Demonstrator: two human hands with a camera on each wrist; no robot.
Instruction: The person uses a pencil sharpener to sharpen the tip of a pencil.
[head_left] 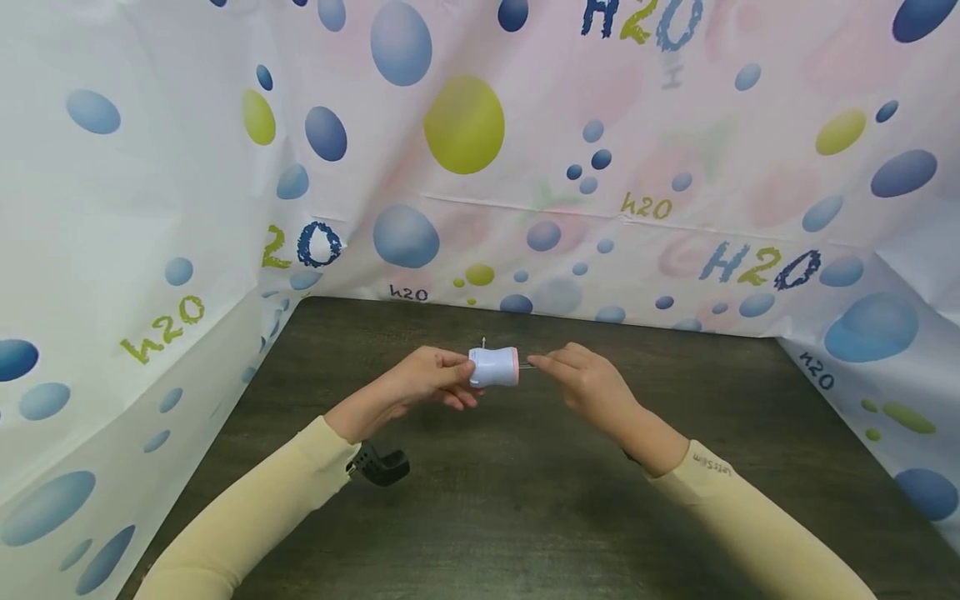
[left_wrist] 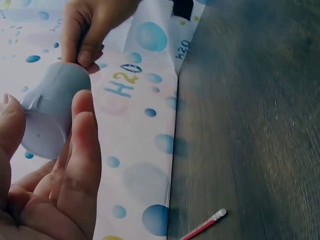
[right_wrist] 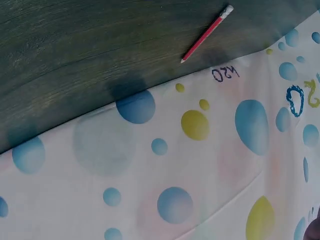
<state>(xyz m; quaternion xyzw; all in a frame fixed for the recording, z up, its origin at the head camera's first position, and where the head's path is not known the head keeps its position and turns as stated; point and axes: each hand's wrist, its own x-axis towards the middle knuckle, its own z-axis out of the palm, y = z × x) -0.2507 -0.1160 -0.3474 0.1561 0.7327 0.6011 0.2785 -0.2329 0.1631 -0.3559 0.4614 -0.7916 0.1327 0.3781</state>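
My left hand [head_left: 435, 379] grips a small pale-lavender pencil sharpener [head_left: 494, 367] with a waisted body and a pink rim on its right end. In the left wrist view the thumb and fingers lie around the sharpener [left_wrist: 52, 107], its round flat end toward the camera. My right hand [head_left: 588, 379] pinches at the pink end, where thin grey rods [head_left: 527, 367] show between rim and fingertips. What the fingertips grasp is partly hidden. Beyond the sharpener, a red pencil [right_wrist: 206, 34] with a white end lies on the table; the right wrist view shows it whole.
The dark wooden table [head_left: 495, 500] spreads beneath both hands. White sheeting [head_left: 555, 250] printed with blue and green dots stands along its back and sides. A black strap [head_left: 382, 465] hangs at the left wrist.
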